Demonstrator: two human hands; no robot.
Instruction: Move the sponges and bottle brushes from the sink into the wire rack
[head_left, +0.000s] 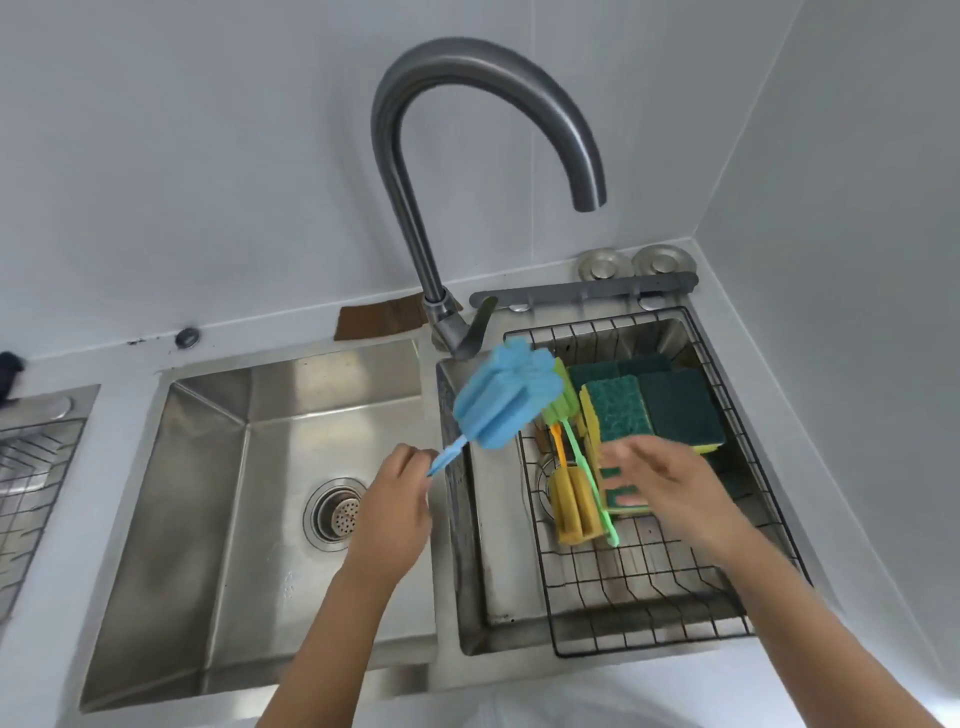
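My left hand grips the thin handle of a blue sponge bottle brush, held in the air with its head over the divider between the left sink basin and the black wire rack. In the rack lie several green-and-yellow sponges, a green bottle brush and an orange one. My right hand hovers over the rack with fingers spread, touching a sponge; whether it holds the sponge is unclear.
A tall curved faucet rises behind the divider, its spout above the rack. The left basin shows only its drain strainer. A second wire rack sits at the far left. White walls close in behind and to the right.
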